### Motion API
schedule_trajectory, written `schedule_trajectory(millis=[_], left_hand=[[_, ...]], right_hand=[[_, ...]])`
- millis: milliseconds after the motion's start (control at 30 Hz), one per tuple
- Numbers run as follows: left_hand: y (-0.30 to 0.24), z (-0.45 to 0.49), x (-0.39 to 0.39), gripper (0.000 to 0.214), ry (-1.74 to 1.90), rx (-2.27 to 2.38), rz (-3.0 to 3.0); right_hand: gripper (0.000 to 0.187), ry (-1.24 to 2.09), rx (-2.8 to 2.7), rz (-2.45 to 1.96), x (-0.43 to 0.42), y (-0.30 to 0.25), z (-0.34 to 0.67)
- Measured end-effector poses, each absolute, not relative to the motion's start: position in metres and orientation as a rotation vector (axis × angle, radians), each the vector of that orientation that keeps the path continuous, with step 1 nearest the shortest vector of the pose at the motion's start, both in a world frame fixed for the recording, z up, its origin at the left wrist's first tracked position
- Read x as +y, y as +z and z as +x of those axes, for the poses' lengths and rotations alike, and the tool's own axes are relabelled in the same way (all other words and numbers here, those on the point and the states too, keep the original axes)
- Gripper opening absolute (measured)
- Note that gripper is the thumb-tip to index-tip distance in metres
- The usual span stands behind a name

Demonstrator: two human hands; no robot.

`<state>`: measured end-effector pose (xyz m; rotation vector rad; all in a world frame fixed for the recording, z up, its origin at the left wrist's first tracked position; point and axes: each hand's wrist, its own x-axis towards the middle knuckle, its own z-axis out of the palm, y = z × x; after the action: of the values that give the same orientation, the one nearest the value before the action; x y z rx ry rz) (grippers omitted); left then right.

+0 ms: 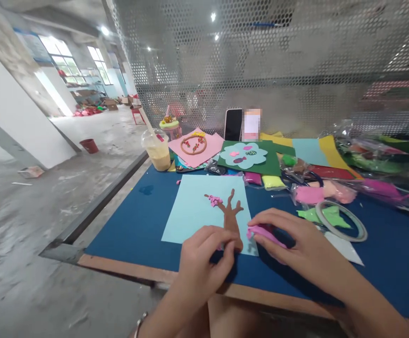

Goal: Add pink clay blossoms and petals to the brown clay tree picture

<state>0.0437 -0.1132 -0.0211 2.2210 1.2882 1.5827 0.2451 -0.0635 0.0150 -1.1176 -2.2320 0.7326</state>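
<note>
My right hand (289,239) grips a pink clay lump (263,233) at the near right corner of the light blue sheet (193,209); my left hand (204,256) pinches closed just beside the brown clay tree (231,217) on the worktop (134,230).

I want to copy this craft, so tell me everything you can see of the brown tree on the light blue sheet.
The brown tree looks like flat modelling clay pressed onto the light blue sheet. It has a trunk that widens downward and short forked branches at the top. A cluster of small pink blossoms sits at its left branch. The left hand covers its base; the right hand holds pink clay beside it.
</note>
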Motion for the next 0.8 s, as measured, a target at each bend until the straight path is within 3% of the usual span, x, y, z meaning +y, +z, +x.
schedule_trajectory(millis=[167,433,800], left_hand=[[-0.029,0.045,-0.113,0.011,1.662,1.342,2.110],[-0.041,0.045,-0.114,0.013,1.750,1.331,2.089],[-0.043,0.046,-0.113,0.010,1.765,1.385,2.056]], right_hand=[[0.017,0.804,-2.129,-0.852,-0.067,0.010,0.222],[0.015,0.702,-2.055,-0.775,-0.054,-0.024,0.223],[0.006,0.627,-2.101,-0.673,-0.052,-0.028,0.221]])
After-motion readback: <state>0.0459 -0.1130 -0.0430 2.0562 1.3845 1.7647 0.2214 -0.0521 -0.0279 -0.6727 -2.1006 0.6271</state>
